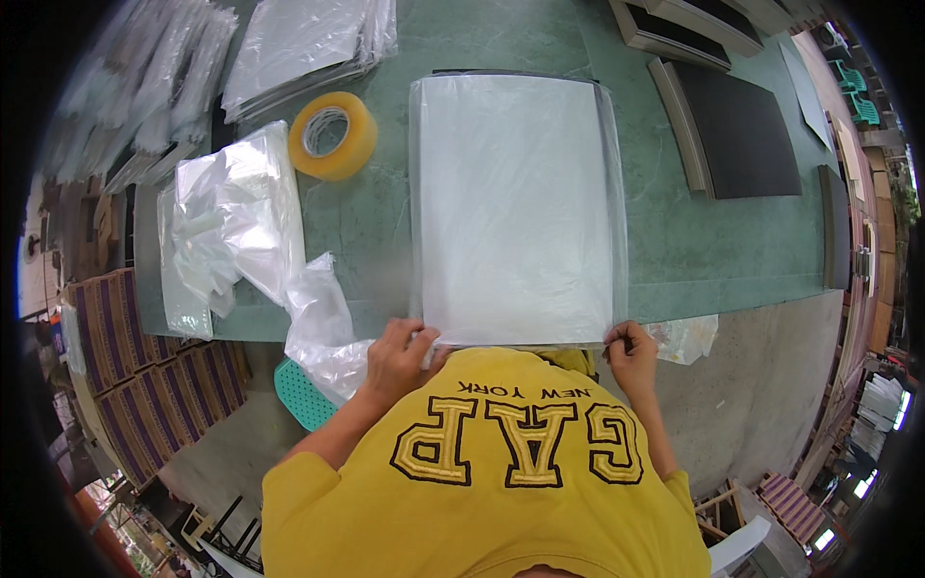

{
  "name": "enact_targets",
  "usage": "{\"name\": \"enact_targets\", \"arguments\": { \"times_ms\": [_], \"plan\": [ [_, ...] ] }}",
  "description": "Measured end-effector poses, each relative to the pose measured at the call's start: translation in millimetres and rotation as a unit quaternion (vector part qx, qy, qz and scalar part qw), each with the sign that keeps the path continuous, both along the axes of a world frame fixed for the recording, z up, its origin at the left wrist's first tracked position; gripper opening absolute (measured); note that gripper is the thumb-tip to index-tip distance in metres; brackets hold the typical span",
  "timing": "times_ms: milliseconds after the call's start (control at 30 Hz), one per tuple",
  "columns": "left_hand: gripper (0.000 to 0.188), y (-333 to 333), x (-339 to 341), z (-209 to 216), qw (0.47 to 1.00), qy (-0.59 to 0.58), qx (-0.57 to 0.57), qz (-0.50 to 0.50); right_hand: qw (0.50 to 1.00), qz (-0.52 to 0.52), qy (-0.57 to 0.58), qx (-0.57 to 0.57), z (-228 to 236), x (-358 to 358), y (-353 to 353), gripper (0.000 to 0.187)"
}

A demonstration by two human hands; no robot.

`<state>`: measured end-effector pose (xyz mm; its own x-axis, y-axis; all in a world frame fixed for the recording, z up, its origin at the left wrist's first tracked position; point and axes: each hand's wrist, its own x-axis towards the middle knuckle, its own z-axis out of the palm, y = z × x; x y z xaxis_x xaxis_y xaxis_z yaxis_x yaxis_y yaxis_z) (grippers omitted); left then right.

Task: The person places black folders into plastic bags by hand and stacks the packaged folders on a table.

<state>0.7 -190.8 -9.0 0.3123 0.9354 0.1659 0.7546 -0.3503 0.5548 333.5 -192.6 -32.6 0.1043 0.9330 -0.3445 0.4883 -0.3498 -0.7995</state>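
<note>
A flat, white rectangular pack in a clear plastic bag (515,207) lies in front of me at the table's near edge. Clear film stands out past its left and right sides, and a dark strip shows behind its far edge. At the bag's near left corner, my left hand (393,361) is closed with its fingers on the film. My right hand (631,358) pinches the bag at the near right corner. Part of the left fingertips is hidden against my yellow shirt. Crumpled clear plastic (323,313) hangs over the edge beside my left hand.
A roll of yellowish tape (333,136) lies left of the bag, near a stack of shiny clear bags (236,207). More plastic bags (308,43) lie at the far left. Dark-covered thick slabs (737,130) sit at the right on the green table (713,246).
</note>
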Motion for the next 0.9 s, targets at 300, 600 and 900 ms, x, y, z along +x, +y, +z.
{"name": "enact_targets", "arguments": {
  "times_ms": [300,600,900],
  "plan": [
    [0.029,102.8,-5.1,27.0,0.989,0.034,0.141,0.019,0.901,0.131,0.379,0.167,138.5,-83.6,64.3,0.014],
    [0.017,272.9,-135.8,45.6,0.808,-0.468,0.192,0.304,0.952,0.172,0.247,0.048,109.9,-91.5,85.5,0.011],
    [0.015,410.9,-221.7,-98.1,0.908,-0.090,0.199,0.356,0.972,0.139,0.190,-0.008,80.4,-91.6,109.6,0.010]
  ]
}}
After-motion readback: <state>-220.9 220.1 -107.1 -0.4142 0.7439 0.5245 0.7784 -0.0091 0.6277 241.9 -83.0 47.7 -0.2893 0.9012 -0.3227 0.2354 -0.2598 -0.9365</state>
